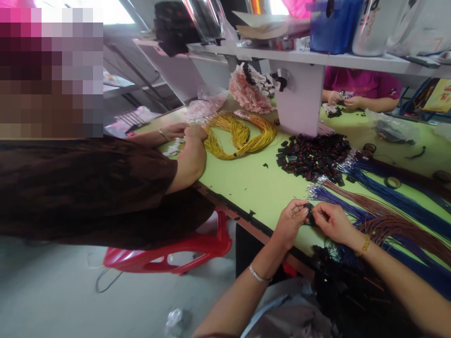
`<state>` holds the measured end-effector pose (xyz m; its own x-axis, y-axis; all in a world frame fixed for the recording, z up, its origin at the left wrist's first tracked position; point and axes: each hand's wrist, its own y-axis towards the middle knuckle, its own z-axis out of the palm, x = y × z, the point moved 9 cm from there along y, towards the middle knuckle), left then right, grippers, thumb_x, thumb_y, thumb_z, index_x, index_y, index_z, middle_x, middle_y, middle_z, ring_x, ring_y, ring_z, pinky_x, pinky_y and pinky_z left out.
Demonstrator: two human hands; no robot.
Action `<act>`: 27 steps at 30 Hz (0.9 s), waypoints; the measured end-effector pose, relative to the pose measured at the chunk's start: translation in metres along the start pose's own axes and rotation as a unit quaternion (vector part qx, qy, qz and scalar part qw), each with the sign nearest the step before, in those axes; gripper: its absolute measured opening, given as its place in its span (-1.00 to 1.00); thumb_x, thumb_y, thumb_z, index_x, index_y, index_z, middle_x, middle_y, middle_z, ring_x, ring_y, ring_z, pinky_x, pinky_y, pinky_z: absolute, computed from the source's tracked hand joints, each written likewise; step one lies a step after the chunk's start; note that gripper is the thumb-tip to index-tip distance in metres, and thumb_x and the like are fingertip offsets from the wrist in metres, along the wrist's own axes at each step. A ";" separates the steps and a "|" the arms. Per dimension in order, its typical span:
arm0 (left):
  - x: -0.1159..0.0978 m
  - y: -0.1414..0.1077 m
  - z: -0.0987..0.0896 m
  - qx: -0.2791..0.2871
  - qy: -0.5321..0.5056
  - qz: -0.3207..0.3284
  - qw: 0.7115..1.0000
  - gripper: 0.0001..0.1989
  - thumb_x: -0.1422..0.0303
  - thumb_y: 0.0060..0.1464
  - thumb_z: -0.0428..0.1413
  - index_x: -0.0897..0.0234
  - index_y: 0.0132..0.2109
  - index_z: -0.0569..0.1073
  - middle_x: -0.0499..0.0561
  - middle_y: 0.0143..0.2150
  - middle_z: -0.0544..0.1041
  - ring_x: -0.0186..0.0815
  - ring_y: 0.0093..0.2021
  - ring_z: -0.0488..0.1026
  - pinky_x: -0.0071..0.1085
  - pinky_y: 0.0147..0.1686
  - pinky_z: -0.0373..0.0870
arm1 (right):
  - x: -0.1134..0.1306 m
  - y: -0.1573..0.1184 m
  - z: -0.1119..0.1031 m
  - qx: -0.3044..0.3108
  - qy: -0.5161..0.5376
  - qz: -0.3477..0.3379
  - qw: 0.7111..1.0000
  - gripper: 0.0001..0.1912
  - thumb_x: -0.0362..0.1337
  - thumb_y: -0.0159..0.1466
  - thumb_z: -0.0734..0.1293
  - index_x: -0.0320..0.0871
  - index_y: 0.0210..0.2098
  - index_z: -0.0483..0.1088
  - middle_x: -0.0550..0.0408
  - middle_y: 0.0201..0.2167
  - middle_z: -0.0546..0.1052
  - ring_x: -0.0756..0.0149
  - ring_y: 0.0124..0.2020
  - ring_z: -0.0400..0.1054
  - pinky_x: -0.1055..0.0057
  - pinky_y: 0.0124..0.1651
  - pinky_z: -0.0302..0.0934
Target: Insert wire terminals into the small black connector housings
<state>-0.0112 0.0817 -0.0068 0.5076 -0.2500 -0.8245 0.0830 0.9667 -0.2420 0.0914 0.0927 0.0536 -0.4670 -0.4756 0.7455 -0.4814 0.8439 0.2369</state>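
Near the front edge of the table, a small black plastic connector is pinched between the thumb and fingers of my left hand. My right hand meets it from the right, fingertips pressed together against its side; whatever they pinch there is too small to make out. Beyond my hands lie purple-blue wires and brown wires, with metal terminals at their ends. Farther back is a heap of black connectors. Dark pieces fill the area below my right forearm.
To the left, a co-worker's arm reaches over the table beside yellow wires. A red stool stands below. Tape rolls and blue wires lie right. Under the shelf, another person's hands work opposite.
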 end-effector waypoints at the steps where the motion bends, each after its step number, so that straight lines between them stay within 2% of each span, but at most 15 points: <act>1: 0.001 -0.001 0.000 -0.003 0.003 0.000 1.000 -0.65 0.28 -0.17 0.32 0.33 -0.22 0.44 -0.06 -0.40 0.42 -0.49 -0.44 0.32 -0.51 -0.37 0.27 | -0.001 -0.001 0.002 0.003 -0.004 0.002 1.000 -0.82 -0.35 0.22 0.19 -0.15 -0.52 0.25 0.20 -0.60 0.32 0.46 -0.56 0.13 0.51 -0.46 -0.01; 5: -0.004 -0.005 -0.001 -0.012 0.047 0.024 0.999 -0.68 0.30 -0.16 0.30 0.32 -0.23 0.46 -0.05 -0.39 0.44 -0.47 -0.43 0.33 -0.50 -0.36 0.27 | -0.001 -0.004 0.006 -0.005 -0.053 0.019 0.998 -0.81 -0.36 0.19 0.21 -0.15 -0.56 0.22 0.22 -0.65 0.27 0.47 -0.60 0.07 0.50 -0.50 -0.08; 8: -0.008 -0.004 -0.001 -0.001 0.091 0.028 0.995 -0.71 0.30 -0.13 0.27 0.31 -0.23 0.45 -0.05 -0.41 0.43 -0.45 -0.44 0.31 -0.48 -0.38 0.25 | 0.000 -0.003 0.005 0.015 -0.053 0.010 0.998 -0.81 -0.33 0.23 0.19 -0.16 -0.52 0.26 0.19 -0.62 0.31 0.45 -0.57 0.12 0.50 -0.47 -0.05; 11: -0.013 0.003 0.003 0.021 0.141 0.032 0.989 -0.71 0.30 -0.07 0.22 0.31 -0.16 0.44 -0.05 -0.41 0.40 -0.42 -0.42 0.31 -0.47 -0.38 0.24 | -0.013 0.005 -0.014 0.018 -0.029 0.019 0.999 -0.78 -0.29 0.30 0.13 -0.16 -0.40 0.34 0.13 -0.48 0.42 0.40 -0.45 0.24 0.50 -0.38 0.06; 13: -0.017 0.010 0.010 0.039 0.201 0.050 0.978 -0.73 0.32 -0.01 0.15 0.29 -0.13 0.42 -0.04 -0.38 0.39 -0.38 -0.39 0.31 -0.45 -0.36 0.24 | -0.033 0.010 -0.038 -0.025 -0.087 0.054 0.994 -0.78 -0.27 0.31 0.13 -0.17 -0.34 0.37 0.09 -0.40 0.44 0.37 -0.37 0.27 0.48 -0.31 0.08; 15: -0.019 0.015 0.021 0.064 0.298 0.079 0.949 -0.80 0.37 0.03 0.09 0.26 -0.14 0.41 -0.04 -0.39 0.39 -0.35 -0.38 0.31 -0.42 -0.32 0.24 | -0.058 0.011 -0.055 -0.041 -0.198 0.119 0.972 -0.85 -0.26 0.24 0.22 -0.16 -0.28 0.39 0.07 -0.34 0.44 0.34 -0.34 0.26 0.46 -0.32 0.03; 17: -0.020 0.015 0.032 0.085 0.409 0.116 0.901 -0.85 0.43 0.04 0.04 0.22 -0.19 0.41 -0.04 -0.40 0.39 -0.31 -0.36 0.32 -0.38 -0.28 0.22 | -0.077 0.009 -0.058 -0.012 -0.257 0.160 0.953 -0.87 -0.25 0.21 0.26 -0.13 -0.27 0.40 0.08 -0.34 0.43 0.34 -0.36 0.26 0.47 -0.36 -0.03; 20: -0.022 0.006 0.040 0.098 0.516 0.160 0.836 -0.86 0.49 0.01 0.02 0.21 -0.25 0.39 -0.01 -0.40 0.40 -0.26 -0.35 0.32 -0.35 -0.27 0.19 | -0.087 0.008 -0.052 0.018 -0.272 0.169 0.947 -0.90 -0.27 0.23 0.24 -0.13 -0.33 0.38 0.09 -0.34 0.42 0.36 -0.35 0.26 0.48 -0.36 -0.06; 22: -0.023 -0.002 0.040 0.107 0.536 0.168 0.820 -0.87 0.50 -0.01 0.02 0.21 -0.27 0.38 -0.01 -0.43 0.37 -0.27 -0.39 0.30 -0.36 -0.31 0.16 | -0.087 0.008 -0.049 0.016 -0.272 0.161 0.948 -0.88 -0.29 0.25 0.20 -0.14 -0.36 0.36 0.09 -0.35 0.42 0.36 -0.34 0.26 0.48 -0.35 -0.06; 24: -0.025 -0.009 0.037 0.107 0.529 0.156 0.827 -0.88 0.48 0.00 0.03 0.22 -0.27 0.38 -0.07 -0.50 0.31 -0.31 -0.46 0.25 -0.38 -0.35 0.14 | -0.086 0.008 -0.047 0.018 -0.278 0.153 0.948 -0.85 -0.30 0.28 0.17 -0.15 -0.37 0.34 0.09 -0.37 0.42 0.36 -0.34 0.27 0.47 -0.35 -0.06; 25: -0.026 -0.010 0.034 0.100 0.510 0.145 0.842 -0.87 0.47 0.00 0.03 0.23 -0.26 0.39 -0.10 -0.53 0.27 -0.33 -0.48 0.23 -0.39 -0.37 0.13 | -0.085 0.008 -0.047 0.020 -0.284 0.149 0.947 -0.84 -0.30 0.29 0.16 -0.14 -0.37 0.33 0.09 -0.37 0.42 0.35 -0.35 0.27 0.47 -0.36 -0.07; 27: -0.027 -0.011 0.028 0.082 0.427 0.116 0.893 -0.86 0.43 0.01 0.04 0.25 -0.22 0.39 -0.12 -0.54 0.26 -0.37 -0.49 0.22 -0.42 -0.40 0.14 | -0.083 0.008 -0.049 0.013 -0.306 0.141 0.941 -0.83 -0.29 0.30 0.14 -0.14 -0.37 0.32 0.07 -0.37 0.43 0.34 -0.36 0.26 0.46 -0.38 -0.09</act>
<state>-0.0017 0.0797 0.0323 -0.3059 0.0758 -0.9490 0.2200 0.9755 0.0070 0.1626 0.1513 0.0238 -0.9150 -0.2950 0.2753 -0.2891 0.9552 0.0628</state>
